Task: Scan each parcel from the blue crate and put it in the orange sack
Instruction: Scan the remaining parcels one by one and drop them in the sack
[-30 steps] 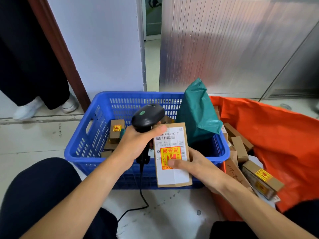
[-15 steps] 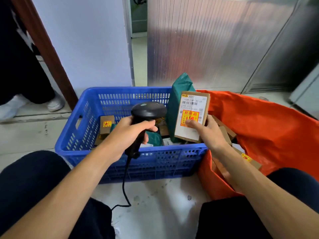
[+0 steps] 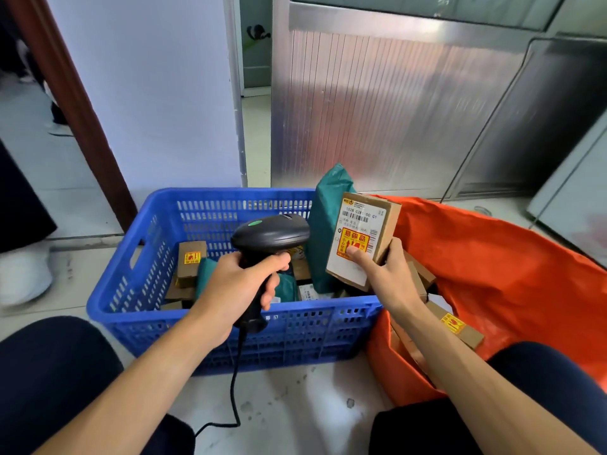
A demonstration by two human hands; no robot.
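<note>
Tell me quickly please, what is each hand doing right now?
Left hand: fingers curled round the barcode scanner handle.
Right hand: holding the cardboard parcel, thumb on its label.

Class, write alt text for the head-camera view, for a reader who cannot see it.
A person's left hand grips a black barcode scanner while the right hand holds a labelled cardboard parcel above the right end of a blue crate, beside an orange sack with cardboard boxes in it. A tall green mailer stands in the crate.
</note>
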